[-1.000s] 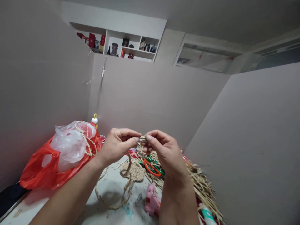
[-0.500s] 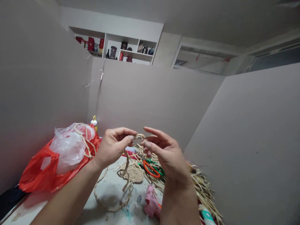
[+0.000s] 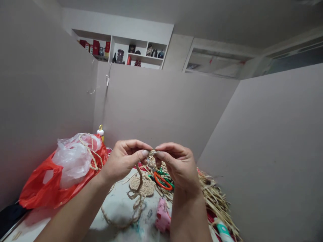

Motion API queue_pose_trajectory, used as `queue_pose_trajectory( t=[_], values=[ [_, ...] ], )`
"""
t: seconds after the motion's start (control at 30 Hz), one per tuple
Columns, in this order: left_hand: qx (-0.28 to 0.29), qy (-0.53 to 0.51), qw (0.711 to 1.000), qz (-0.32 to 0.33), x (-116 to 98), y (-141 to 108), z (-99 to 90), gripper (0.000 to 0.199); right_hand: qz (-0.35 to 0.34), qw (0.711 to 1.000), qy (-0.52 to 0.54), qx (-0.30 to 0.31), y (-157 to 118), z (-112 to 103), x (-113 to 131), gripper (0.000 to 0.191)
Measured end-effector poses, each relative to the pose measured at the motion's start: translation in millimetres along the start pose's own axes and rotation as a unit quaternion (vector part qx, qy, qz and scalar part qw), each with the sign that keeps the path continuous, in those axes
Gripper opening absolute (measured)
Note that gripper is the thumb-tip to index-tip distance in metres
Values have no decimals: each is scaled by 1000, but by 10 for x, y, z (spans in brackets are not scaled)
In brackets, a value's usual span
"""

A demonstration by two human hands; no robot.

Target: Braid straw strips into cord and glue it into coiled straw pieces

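Observation:
Between my two hands is a small coil of braided straw cord [image 3: 152,153], held up above the table. My left hand [image 3: 128,156] pinches its left side between thumb and fingers. From the right, my right hand [image 3: 178,161] pinches the same coil, its thumb and forefinger close to those of the left. A tail of the cord [image 3: 139,178] hangs below my left hand and loops down onto the table. Beneath lies a flat round coiled straw disc [image 3: 145,186]. My fingers partly hide the coil.
Orange-handled scissors [image 3: 163,181] lie beside a pile of loose straw [image 3: 217,201]. A pink glue gun [image 3: 163,215] rests on the white table [image 3: 113,205]. Red and clear plastic bags [image 3: 73,161] with more cord stand left; a teal-and-white tube [image 3: 223,232] is at lower right.
My right hand has moved left and its raised forefinger has come down, closing onto the coil. Both hands are now nearer each other. The hanging cord has shifted slightly.

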State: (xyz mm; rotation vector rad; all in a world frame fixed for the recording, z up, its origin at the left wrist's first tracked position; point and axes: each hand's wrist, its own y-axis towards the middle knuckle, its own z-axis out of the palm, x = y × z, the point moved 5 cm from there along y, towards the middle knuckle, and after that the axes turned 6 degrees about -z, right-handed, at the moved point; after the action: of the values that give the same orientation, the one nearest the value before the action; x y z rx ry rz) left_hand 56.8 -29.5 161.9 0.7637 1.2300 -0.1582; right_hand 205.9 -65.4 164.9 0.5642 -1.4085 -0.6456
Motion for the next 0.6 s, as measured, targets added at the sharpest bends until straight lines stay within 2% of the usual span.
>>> queue_pose_trajectory(
  t=[0.2,0.37,0.6],
  values=[
    [-63,-41,997,33,-1,8,-78,9,21,1000,17,4,36,-6,-26,26],
    [-79,-36,995,43,-6,-1,-40,9,17,1000,17,2,28,107,-107,10],
    [-72,-12,996,42,-20,-30,17,9,8,1000,22,-20,38,129,-109,4]
  ],
)
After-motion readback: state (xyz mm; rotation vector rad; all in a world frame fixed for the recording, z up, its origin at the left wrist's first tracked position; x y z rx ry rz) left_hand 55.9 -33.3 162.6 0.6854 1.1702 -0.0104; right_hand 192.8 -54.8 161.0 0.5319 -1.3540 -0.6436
